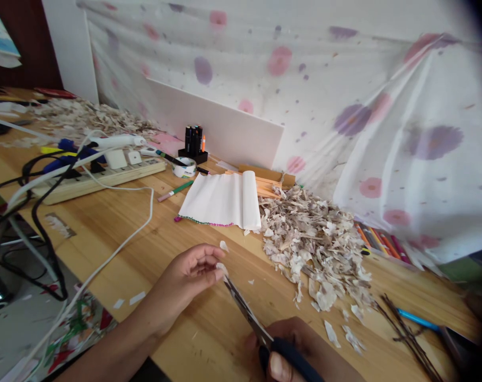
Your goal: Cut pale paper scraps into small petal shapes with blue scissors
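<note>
Left hand [189, 273] pinched shut on a small pale scrap [221, 268], low over the front part of the worktop [145, 228]. Right hand [300, 350] wrapped round the dark handle of the scissors [244, 310]; blade tips meet the scrap (blades look nearly closed, hard to tell at this angle). Pile of similar cuttings [312, 244] just right of the hands, rolled white sheet [225, 201] behind.

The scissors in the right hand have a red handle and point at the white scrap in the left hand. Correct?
Not quite. In the head view the scissors have a dark blue handle, not red. The right hand holds them, blades pointing at the white scrap in the left hand.
</note>
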`<action>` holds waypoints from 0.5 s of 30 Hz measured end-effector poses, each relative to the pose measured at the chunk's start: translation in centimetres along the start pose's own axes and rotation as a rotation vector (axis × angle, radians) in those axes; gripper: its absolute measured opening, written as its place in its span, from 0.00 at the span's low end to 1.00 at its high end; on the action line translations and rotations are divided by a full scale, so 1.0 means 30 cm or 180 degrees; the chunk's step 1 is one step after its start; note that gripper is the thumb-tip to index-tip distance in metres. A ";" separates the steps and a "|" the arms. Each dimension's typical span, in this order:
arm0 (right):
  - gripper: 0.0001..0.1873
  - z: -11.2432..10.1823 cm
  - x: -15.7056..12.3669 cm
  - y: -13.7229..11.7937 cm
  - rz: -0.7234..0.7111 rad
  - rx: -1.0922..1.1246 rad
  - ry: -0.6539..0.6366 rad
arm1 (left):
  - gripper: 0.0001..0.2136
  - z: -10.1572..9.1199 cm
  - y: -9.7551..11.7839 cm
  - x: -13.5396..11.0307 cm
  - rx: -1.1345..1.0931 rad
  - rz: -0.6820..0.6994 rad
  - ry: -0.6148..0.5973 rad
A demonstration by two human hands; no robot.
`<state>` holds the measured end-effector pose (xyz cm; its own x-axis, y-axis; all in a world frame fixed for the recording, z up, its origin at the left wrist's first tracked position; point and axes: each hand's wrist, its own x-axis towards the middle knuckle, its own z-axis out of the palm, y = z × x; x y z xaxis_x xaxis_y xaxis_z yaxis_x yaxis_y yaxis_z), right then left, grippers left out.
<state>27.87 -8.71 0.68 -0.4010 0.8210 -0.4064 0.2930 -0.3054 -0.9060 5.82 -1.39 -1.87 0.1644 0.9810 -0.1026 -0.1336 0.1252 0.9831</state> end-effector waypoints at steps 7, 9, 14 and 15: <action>0.36 -0.010 -0.011 -0.005 0.0142 0.0241 0.0342 | 0.10 -0.004 -0.005 0.008 0.0088 -0.0116 0.0058; 0.36 0.006 0.008 0.010 0.0185 0.0517 0.0631 | 0.09 0.001 -0.001 0.006 0.0066 -0.0101 0.0089; 0.32 0.060 0.075 0.067 -0.0588 0.1045 0.1387 | 0.09 0.049 -0.019 -0.033 -0.0257 -0.0050 0.0155; 0.32 0.068 0.084 0.073 -0.0758 0.1154 0.1508 | 0.10 0.065 -0.030 -0.047 -0.0344 -0.0077 0.0155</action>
<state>25.73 -8.29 -2.56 0.0326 0.9852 -0.1681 -0.1020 -0.1641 -0.9812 7.61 -3.16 -2.32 0.1215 0.9832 -0.1360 -0.2350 0.1616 0.9585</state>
